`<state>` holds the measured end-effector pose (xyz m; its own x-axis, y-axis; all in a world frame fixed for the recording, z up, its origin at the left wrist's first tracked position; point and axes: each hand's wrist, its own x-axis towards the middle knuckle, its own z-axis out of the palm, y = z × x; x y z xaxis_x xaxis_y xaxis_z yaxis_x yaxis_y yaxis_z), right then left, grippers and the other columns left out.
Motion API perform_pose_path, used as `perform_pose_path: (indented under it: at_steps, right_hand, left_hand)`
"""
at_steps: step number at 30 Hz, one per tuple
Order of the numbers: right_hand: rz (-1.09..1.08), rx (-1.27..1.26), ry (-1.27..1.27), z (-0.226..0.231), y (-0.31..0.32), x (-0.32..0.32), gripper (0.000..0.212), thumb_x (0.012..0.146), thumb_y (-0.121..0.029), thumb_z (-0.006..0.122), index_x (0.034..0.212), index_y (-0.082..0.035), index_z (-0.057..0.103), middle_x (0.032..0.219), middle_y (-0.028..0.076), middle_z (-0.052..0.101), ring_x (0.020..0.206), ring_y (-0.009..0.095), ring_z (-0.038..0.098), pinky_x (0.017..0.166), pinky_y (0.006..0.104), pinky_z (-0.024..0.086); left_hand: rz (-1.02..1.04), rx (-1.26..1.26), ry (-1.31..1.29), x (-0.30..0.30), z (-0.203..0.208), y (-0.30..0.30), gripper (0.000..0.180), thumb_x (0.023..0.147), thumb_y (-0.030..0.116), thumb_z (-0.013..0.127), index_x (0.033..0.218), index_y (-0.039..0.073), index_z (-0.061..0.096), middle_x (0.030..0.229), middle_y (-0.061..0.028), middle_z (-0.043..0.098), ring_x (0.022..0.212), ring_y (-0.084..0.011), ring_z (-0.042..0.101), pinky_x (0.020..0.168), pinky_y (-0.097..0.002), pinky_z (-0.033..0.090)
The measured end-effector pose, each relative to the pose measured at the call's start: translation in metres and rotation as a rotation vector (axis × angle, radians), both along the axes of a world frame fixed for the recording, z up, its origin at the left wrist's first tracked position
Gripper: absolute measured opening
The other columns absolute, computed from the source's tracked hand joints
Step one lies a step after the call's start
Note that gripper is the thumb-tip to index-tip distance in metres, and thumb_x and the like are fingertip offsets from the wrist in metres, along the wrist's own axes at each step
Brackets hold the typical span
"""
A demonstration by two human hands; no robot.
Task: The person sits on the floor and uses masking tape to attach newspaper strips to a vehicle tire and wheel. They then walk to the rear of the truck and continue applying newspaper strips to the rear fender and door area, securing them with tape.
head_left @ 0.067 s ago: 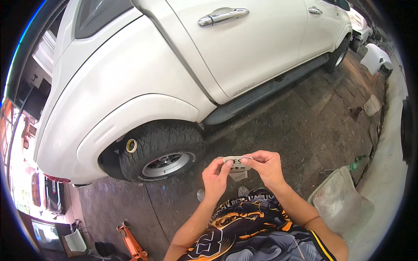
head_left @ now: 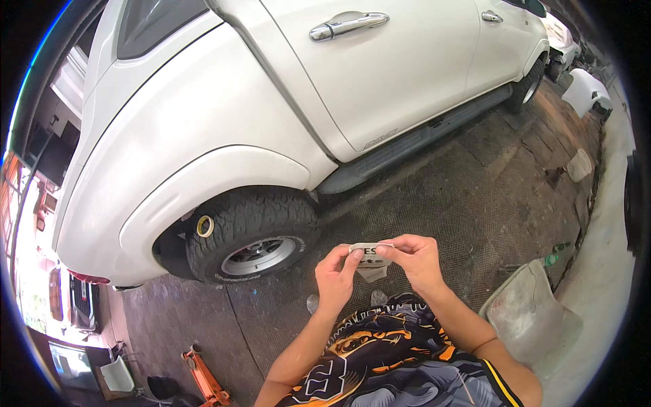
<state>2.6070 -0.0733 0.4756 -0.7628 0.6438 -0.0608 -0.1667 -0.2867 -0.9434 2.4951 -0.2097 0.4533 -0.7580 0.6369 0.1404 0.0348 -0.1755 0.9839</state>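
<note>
Between my two hands is a small folded piece of pale paper [head_left: 370,259] with dark print on it. My left hand [head_left: 335,271] pinches its left end between thumb and fingers. At the other end, my right hand [head_left: 415,261] grips it with the thumb in front. Both hands are in front of my patterned shirt, over the dark floor. A pale flap [head_left: 371,274] shows just below the paper; I cannot tell whether it belongs to it. Ahead stands a white pickup truck [head_left: 224,102], and a roll of masking tape [head_left: 205,226] rests on its rear tyre [head_left: 252,220].
A dark side step [head_left: 413,146] runs low along the truck. On the lower left is an orange floor jack [head_left: 205,380]. A pale panel [head_left: 525,305] leans by the wall on the right, near a green bottle [head_left: 552,259]. Farther off is a whitish bucket [head_left: 579,165].
</note>
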Motion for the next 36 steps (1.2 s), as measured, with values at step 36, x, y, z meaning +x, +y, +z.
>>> perform_pose_path:
  at_steps: [36]
  right_hand:
    - [-0.020, 0.824, -0.018, 0.029, -0.008, -0.017, 0.027, 0.074, -0.016, 0.086, 0.098, -0.007, 0.079, 0.099, 0.008, 0.076, 0.095, 0.021, 0.071, 0.088, 0.0343, 0.052]
  left_hand:
    - [0.028, -0.181, 0.378, -0.011, 0.001, -0.019, 0.013, 0.091, 0.010, 0.072, 0.100, 0.000, 0.073, 0.090, -0.0077, 0.074, 0.085, -0.0168, 0.068, 0.080, -0.0298, 0.050]
